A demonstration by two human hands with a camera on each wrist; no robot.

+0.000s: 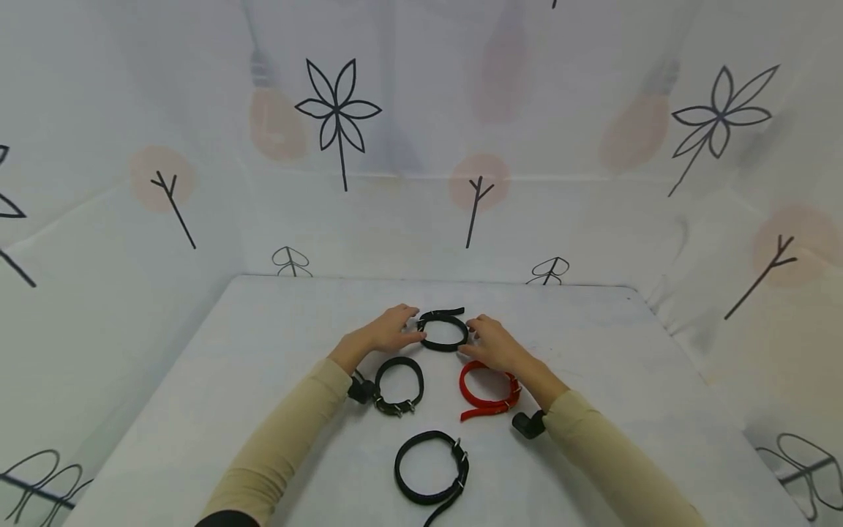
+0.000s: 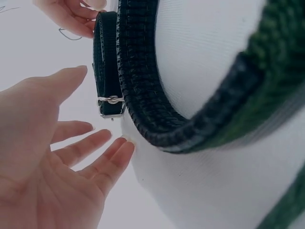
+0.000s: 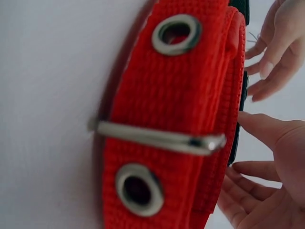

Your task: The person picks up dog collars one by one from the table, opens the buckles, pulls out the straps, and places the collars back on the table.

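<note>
A dark collar (image 1: 443, 347), coiled in a ring, lies at the far middle of the white table, between the two hands. My left hand (image 1: 390, 329) is at its left side; in the left wrist view the fingers (image 2: 90, 148) are spread, apart from the collar's metal buckle (image 2: 111, 100). On the other side my right hand (image 1: 497, 345) reaches over the far edge of a red collar (image 1: 464, 384), its fingertips by the dark collar. Whether they touch it I cannot tell. Metal eyelets (image 3: 139, 190) show on the red strap in the right wrist view.
A dark green collar (image 1: 421, 380) lies below my left wrist. Closer to me is another dark collar (image 1: 399, 468), its loose end toward the near side. Patterned cloth (image 1: 408, 227) hangs behind the table (image 1: 296, 307) and along its sides.
</note>
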